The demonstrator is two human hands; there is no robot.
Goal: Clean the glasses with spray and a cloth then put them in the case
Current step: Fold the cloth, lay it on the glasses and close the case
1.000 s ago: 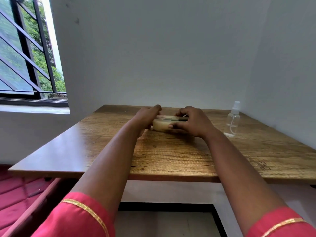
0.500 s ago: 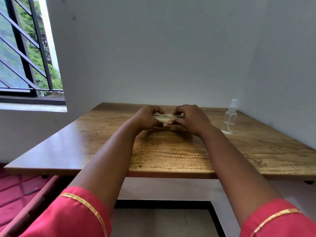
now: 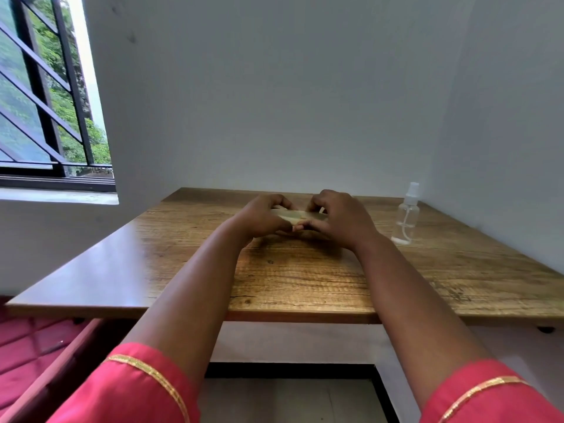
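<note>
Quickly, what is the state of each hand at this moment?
Left hand: closed on the left end of the beige case.
Right hand: closed on the right end of the same case.

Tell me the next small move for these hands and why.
Probably lift both hands off. The left hand and right hand press on the cream case, which lies flat on the table and looks shut, with no glasses or cloth showing. The spray bottle stands apart at the right.
</note>
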